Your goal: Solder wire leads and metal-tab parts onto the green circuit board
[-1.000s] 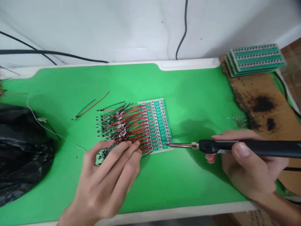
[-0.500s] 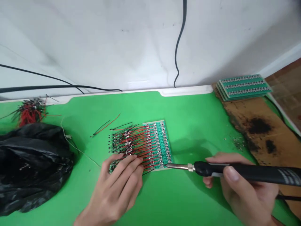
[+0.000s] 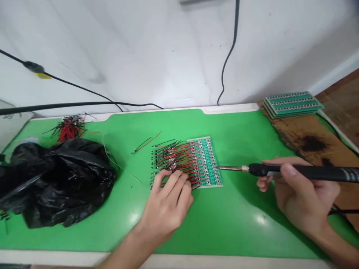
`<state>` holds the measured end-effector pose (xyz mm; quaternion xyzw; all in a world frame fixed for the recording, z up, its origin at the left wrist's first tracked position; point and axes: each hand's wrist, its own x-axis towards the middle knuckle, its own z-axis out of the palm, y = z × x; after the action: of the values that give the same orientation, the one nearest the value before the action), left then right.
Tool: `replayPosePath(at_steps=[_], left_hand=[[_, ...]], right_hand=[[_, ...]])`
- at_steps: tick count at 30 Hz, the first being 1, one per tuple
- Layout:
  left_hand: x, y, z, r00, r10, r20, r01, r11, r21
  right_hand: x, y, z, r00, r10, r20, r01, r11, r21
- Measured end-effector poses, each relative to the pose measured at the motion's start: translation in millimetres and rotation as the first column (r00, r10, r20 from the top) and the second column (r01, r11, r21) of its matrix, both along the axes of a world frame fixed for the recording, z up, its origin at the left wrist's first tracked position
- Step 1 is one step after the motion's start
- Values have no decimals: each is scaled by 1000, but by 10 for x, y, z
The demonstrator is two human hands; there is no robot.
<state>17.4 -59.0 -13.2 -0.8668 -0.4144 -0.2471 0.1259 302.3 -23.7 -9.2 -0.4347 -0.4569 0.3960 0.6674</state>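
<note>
Where the rows of red and black wires meet the green circuit board, the wires fan out to the left in a dense, overlapping bunch. The board lies flat on a green mat, near the middle of the bench, with silver solder joints running along it in columns.

The left hand rests on the wire ends, its fingers loosely spread and pressing down rather than clenched around anything. The right hand is closed around a black soldering iron, with the thumb on top of the handle. The iron lies almost level, and its metal tip sits just beside the board's right edge. I can't tell whether it touches.

Left of the board lie a loose pair of red and black wires and a thin pale wire. Beyond them, a crumpled black plastic bag sits on the mat. Its folds hide whatever is inside. Behind the bag is a small heap of red and black wires. At the far right, a stack of green boards rests on scorched brown cardboard.
</note>
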Motion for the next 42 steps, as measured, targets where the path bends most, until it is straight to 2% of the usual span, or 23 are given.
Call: replayPosePath(at_steps=[3, 6, 8, 11, 14, 16, 20, 24, 27, 30, 31, 32, 33, 35, 38, 42], left_hand=[[24, -39, 30, 1000, 9, -16, -9, 1000, 18], [-53, -20, 178, 1000, 16, 4, -16, 1000, 23], [-200, 106, 306, 996, 74, 57, -74, 997, -2], [-527, 479, 418, 964, 249, 90, -242, 967, -84], [-827, 875, 381, 925, 375, 67, -353, 910, -219], [-948, 1047, 318, 908, 418, 43, -387, 872, -299], [-1037, 1201, 224, 888, 460, 2, -424, 821, -382], [-1034, 1293, 260, 899, 438, -16, -407, 819, -404], [-915, 1222, 409, 922, 386, 19, -353, 861, -367], [-665, 919, 570, 956, 279, 85, -240, 918, -316], [-571, 785, 597, 973, 198, 115, -157, 943, -293], [-483, 650, 604, 988, 54, 144, -14, 964, -266], [-406, 525, 590, 985, -56, 165, 96, 965, -244], [-299, 331, 511, 971, -150, 187, 195, 948, -250], [-248, 198, 353, 970, -157, 186, 201, 948, -246], [-265, 152, 237, 978, -187, 88, 195, 977, -88]], right_hand=[[9, 16, 1, 1000, -6, -20, 7, 1000, 17], [20, 1, 2, 999, 15, -30, -15, 1000, 16], [26, -19, 2, 999, 41, -24, -41, 999, 15], [29, -57, 3, 995, 96, 3, -96, 995, 4], [28, -100, 12, 992, 122, 16, -122, 992, -29], [30, -126, 19, 992, 127, 16, -126, 991, -47], [49, -153, 25, 989, 143, 33, -142, 989, -49], [66, -141, 24, 988, 146, 45, -144, 988, -53], [73, -119, 23, 990, 143, 4, -141, 985, -96], [84, -118, 13, 988, 146, -49, -152, 976, -157], [86, -126, 7, 987, 150, -50, -156, 973, -170], [87, -139, -1, 987, 155, -42, -160, 971, -177], [84, -156, -8, 987, 159, -29, -161, 971, -179], [68, -197, -22, 985, 170, 1, -167, 970, -178], [28, -253, -26, 981, 190, 47, -180, 970, -161], [-10, -276, 6, 977, 197, 76, -188, 975, -117]])
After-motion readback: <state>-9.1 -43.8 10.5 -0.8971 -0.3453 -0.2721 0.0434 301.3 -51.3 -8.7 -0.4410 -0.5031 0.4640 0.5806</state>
